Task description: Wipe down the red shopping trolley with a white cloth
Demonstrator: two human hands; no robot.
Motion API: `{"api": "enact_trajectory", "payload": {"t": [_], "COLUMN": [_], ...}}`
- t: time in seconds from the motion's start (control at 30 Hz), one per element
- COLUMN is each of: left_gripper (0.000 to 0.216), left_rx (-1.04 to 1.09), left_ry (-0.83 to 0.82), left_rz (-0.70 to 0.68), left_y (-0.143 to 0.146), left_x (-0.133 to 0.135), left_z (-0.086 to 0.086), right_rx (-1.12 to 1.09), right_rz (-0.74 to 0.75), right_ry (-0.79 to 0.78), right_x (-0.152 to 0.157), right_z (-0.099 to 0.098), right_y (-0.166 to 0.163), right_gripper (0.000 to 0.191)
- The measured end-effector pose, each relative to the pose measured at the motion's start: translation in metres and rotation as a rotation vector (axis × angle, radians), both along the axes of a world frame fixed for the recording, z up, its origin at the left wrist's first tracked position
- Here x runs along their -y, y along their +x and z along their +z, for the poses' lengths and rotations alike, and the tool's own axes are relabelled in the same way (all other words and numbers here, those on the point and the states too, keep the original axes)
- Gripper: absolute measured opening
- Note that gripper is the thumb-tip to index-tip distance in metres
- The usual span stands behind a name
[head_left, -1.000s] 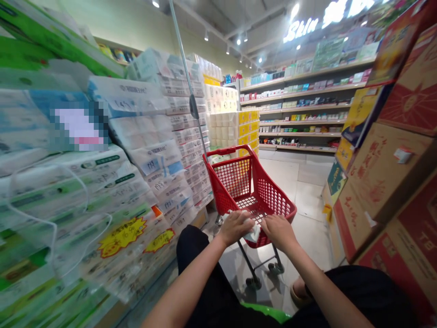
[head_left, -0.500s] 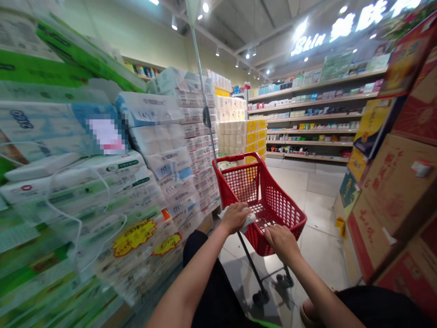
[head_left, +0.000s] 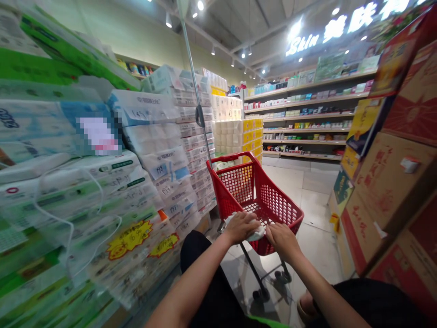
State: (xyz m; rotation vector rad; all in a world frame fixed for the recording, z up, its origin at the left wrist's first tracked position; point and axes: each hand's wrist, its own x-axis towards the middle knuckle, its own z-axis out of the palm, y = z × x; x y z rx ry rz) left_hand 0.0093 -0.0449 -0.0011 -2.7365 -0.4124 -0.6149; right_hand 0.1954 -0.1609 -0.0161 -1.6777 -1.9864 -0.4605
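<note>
A red plastic shopping cart (head_left: pixel 278 200) with a perforated basket stands in front of me. My left hand (head_left: pixel 241 227) lies over a white cloth (head_left: pixel 256 233), fingers bent round it, pressing it on the cart's near rim. Part of the cloth sticks out on both sides of the hand. To its right, my right hand (head_left: pixel 281 238) is closed over the same rim, close to the cloth's end. The right fingertips are partly hidden inside the basket. A tall metal pole (head_left: pixel 191 59) rises at the cart's far left corner.
Stacked tissue packs (head_left: pixel 160 136) line the left side, with a white cable (head_left: pixel 70 241) hanging across them. Cardboard boxes (head_left: pixel 396 182) are piled on the right. Product shelves (head_left: pixel 307 118) span the back beyond the tiled floor (head_left: pixel 290 175).
My left hand has slid the cloth rightward and nearer along the rim, towards my right hand. My right hand keeps its hold. The view has turned slightly right.
</note>
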Motion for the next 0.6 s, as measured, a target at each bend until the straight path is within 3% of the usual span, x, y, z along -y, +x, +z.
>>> {"api": "enact_trajectory", "payload": {"t": [0.17,0.3,0.43,0.6], "left_gripper": [0.025,0.025,0.028,0.028], "left_rx": [0.082,0.151,0.247,0.231], "left_ry": [-0.105,-0.173,-0.174,-0.182], "left_rz": [0.212,0.327,0.357,0.239], "left_y": [-0.008,-0.006,0.010,0.034], "left_x": [-0.039,-0.048,-0.014,0.051], "left_z": [0.014,0.022,0.014,-0.012], "right_rx": [-0.006,0.003,0.010,0.001], "right_rz": [-0.018,-0.050,-0.081,-0.061], "right_ry": [-0.021,-0.016,-0.019,-0.022], "right_x": [0.003,0.002,-0.001,-0.003], "right_z": [0.002,0.003,0.003,0.002], "right_y": [0.002,0.005,0.010,0.017], "right_gripper": [0.036,0.038,0.039,0.039]}}
